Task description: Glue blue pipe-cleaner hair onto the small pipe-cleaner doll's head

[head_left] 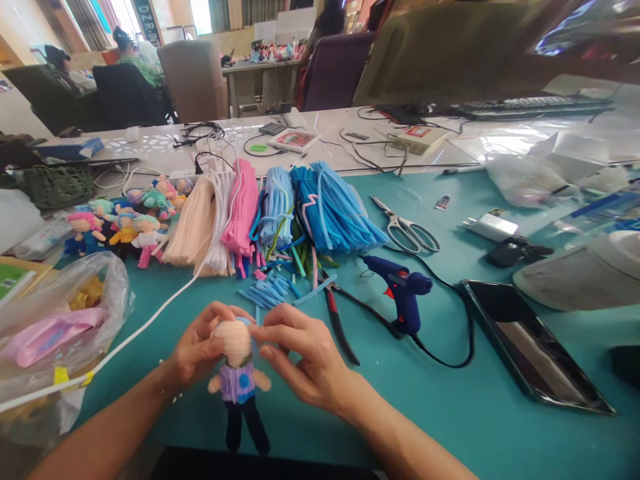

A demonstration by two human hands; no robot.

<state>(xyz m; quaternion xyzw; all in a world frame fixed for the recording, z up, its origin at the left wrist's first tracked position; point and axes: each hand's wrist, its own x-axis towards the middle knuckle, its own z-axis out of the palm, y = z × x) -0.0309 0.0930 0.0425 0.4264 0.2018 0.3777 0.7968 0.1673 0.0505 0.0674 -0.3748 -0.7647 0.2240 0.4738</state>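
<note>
A small pipe-cleaner doll [237, 385] with a peach head, purple and blue top and black legs is upright between my hands. My left hand [199, 340] is closed around the left side of its head, thumb on the front. On the other side, my right hand [306, 350] has its fingers bent together at the head's edge, pinching a light blue pipe cleaner [256, 316] that partly shows there. The fingers hide most of that strand. Beyond the hands lie short cut blue pieces [267, 289] and red-handled pliers [334, 319].
Bundles of peach, white, pink and blue pipe cleaners [345, 210] line the back of the green mat. Finished dolls [125, 220] sit left. Rightward are scissors [407, 230], a blue glue gun [403, 283] with its cord, and a phone [530, 340]. A white cable [150, 320] crosses the left.
</note>
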